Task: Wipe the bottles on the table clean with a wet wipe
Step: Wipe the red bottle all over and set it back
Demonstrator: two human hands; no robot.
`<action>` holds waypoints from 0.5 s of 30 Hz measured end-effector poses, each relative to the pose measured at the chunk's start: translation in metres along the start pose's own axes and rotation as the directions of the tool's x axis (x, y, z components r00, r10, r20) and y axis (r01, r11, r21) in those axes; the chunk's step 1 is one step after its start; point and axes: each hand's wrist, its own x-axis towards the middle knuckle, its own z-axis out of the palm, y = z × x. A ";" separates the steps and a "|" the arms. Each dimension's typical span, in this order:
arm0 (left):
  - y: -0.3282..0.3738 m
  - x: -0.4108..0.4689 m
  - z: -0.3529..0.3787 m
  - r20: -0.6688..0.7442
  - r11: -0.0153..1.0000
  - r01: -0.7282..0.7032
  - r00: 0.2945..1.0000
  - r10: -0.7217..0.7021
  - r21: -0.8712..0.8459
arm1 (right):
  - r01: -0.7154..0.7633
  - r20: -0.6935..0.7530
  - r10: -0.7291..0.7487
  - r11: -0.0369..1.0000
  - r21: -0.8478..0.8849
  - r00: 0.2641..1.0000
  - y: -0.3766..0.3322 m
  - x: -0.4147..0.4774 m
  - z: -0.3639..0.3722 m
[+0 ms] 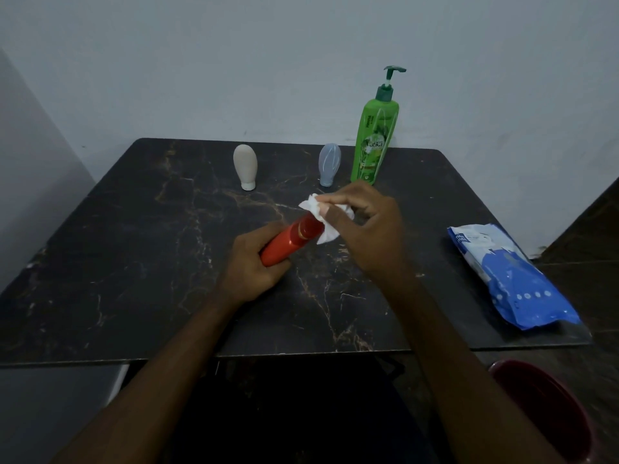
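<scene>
My left hand [249, 266] grips the lower part of a red bottle [290, 242], held tilted above the dark marble table [134, 262], its top pointing up and right. My right hand [365, 229] pinches a crumpled white wet wipe [323, 217] and presses it against the top end of the red bottle. At the back of the table stand a beige squeeze bottle [245, 165] on its cap, a translucent blue-grey squeeze bottle [329, 164] on its cap, and a tall green pump bottle [375, 135].
A blue and white pack of wet wipes [512, 276] lies near the table's right edge. A dark red bin [549, 410] stands on the floor at the lower right. A pale wall runs behind the table.
</scene>
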 end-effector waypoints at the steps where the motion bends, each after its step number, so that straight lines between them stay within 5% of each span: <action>1: 0.000 0.000 0.000 0.006 1.000 -0.002 1.000 0.002 0.004 | 0.003 -0.023 -0.002 1.000 0.011 1.000 0.001 -0.004 0.000; 11: 0.000 0.002 0.002 -0.016 0.999 0.012 1.000 -0.012 -0.034 | 0.036 -0.068 -0.035 0.999 0.012 0.997 -0.016 -0.015 0.010; 15: -0.001 0.002 0.001 -0.056 0.984 0.077 0.995 -0.087 -0.158 | -0.078 -0.104 0.073 0.996 -0.039 0.992 -0.002 0.000 0.015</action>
